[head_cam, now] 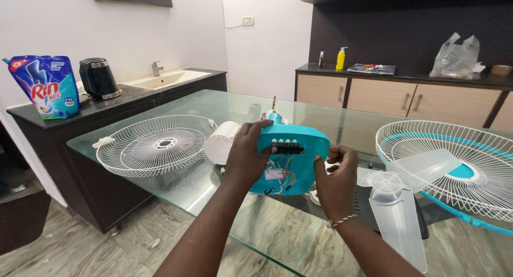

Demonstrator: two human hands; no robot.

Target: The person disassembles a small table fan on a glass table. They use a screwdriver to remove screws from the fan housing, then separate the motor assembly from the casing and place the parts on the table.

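I saw the glass desk [299, 245] spread wide, with a white wire fan guard [155, 144] lying flat at its left and a second guard with a blue rim [470, 164] at its right, the clear fan blade [398, 202] beside it. At the middle, my left hand [247, 156] gripped the blue fan housing [304, 143], tilted so its wires faced me. My right hand [336, 178] was curled tight at its lower right edge; I couldn't tell what it pinched.

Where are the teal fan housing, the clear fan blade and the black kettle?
teal fan housing [299, 140], head view, upper shell.
clear fan blade [398, 215], head view, lower blade.
black kettle [99, 79], head view, body.
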